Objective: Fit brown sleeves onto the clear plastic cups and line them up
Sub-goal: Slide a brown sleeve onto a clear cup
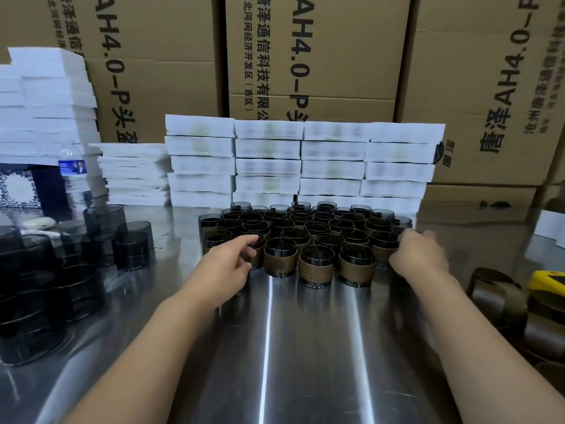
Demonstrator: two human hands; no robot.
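Several smoky clear cups wearing brown sleeves stand packed in rows at the middle of the steel table. My left hand is at the left end of the front row, fingers curved against a sleeved cup there. My right hand is blurred at the right end of the group, fingers curled over the rim of a sleeved cup. Bare cups stand stacked and loose at the left. Loose brown sleeves lie in a heap at the right edge.
White foam trays are stacked behind the cups, with more at the far left. Cardboard boxes form the back wall. A water bottle stands at the left. A yellow object lies by the sleeves.
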